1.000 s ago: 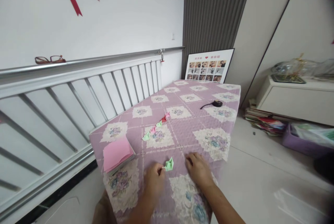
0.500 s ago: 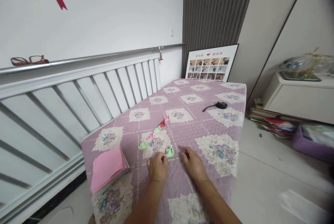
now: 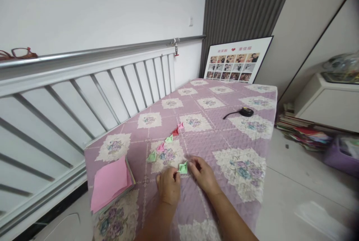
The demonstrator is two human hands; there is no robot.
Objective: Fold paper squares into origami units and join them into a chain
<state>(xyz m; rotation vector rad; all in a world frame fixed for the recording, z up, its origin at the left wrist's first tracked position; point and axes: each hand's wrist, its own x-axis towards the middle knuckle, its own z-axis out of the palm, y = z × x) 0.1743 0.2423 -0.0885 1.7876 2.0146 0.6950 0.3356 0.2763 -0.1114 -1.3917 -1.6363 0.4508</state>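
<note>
A light green folded paper piece (image 3: 183, 168) lies between my hands on the flowered tablecloth (image 3: 196, 196). My left hand (image 3: 169, 185) pinches its left corner with closed fingers. At its right edge is my right hand (image 3: 203, 173), fingers curled and close to the paper; whether they grip it is hard to tell. Beyond my left hand, several small folded papers form a slanting row: a green one (image 3: 152, 156), a pink one (image 3: 160, 147), another green one (image 3: 169, 139), a red one (image 3: 175, 132) and a pink one (image 3: 180, 125).
A pad topped with pink paper (image 3: 110, 184) lies at the table's left edge. A black tape measure (image 3: 246, 112) with a strap sits at the far right. Behind are a white radiator (image 3: 103, 95) and a photo board (image 3: 238, 61).
My right hand has come in to the green paper's right side. The green paper looks more opened and squarer to me. The camera view has shifted slightly.
</note>
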